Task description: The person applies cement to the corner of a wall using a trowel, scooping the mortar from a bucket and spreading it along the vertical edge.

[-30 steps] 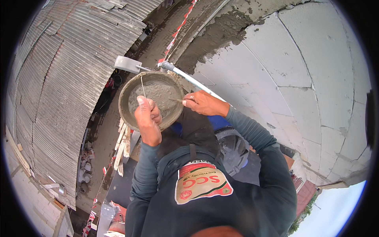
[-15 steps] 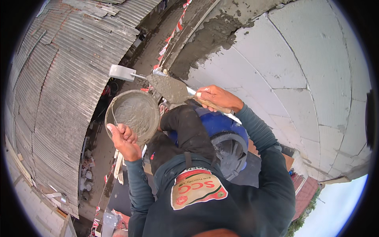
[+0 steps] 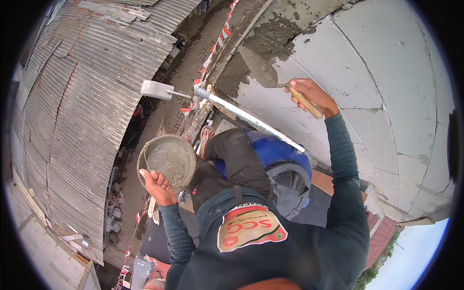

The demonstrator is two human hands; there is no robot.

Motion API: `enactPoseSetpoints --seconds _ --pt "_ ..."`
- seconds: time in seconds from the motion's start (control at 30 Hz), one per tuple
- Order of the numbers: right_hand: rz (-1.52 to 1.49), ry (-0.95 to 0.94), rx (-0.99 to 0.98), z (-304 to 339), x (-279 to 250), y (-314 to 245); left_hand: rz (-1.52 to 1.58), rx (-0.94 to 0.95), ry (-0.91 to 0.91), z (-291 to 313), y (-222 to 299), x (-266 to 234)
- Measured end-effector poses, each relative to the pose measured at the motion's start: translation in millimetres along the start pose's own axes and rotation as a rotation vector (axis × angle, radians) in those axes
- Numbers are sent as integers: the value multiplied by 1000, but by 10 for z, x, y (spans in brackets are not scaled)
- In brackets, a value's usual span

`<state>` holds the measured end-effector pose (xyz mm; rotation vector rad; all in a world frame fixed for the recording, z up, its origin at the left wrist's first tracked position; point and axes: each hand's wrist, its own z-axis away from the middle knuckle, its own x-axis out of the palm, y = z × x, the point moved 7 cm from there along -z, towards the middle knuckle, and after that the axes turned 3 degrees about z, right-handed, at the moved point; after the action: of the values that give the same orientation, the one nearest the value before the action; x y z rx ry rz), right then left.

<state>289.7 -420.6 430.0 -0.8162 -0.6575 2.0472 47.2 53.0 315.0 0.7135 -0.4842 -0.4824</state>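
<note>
My left hand point(image 3: 158, 187) is closed around the wire handle of a round bucket point(image 3: 192, 162), which hangs beside my left knee. Grey wet mortar point(image 3: 166, 163) lies inside it. My right hand, point(image 3: 316, 96) stretched out to the right, grips the wooden handle of a trowel point(image 3: 261, 68). The grey-smeared blade points up and left, over the edge of a mortar patch point(image 3: 278, 37) on the pale block wall point(image 3: 348, 58). Whether the blade presses on the wall, I cannot tell.
A white pipe point(image 3: 251, 121) slants between my legs and the wall, near a white lamp-like fixture point(image 3: 157, 90). Below it stands a blue drum point(image 3: 273, 150). Red-and-white tape point(image 3: 220, 41) runs along the paved alley. Corrugated roofing point(image 3: 101, 96) spreads at the left.
My right hand has carried the trowel up and right, from beside the bucket to the wall. The thick mortar load on its blade no longer shows. The bucket stays in my left hand.
</note>
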Motion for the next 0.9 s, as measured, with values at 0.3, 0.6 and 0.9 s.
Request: enactPoseSetpoints --seconds 0.3,0.6,0.9 --pt "116 178 -27 -952 365 1097 14 -2 18 107 17 -404" --pt "159 302 -104 -184 38 552 -19 -22 22 -19 -167 -413" --pt "163 233 -242 710 140 -261 -35 -52 9 -60 -196 -320"
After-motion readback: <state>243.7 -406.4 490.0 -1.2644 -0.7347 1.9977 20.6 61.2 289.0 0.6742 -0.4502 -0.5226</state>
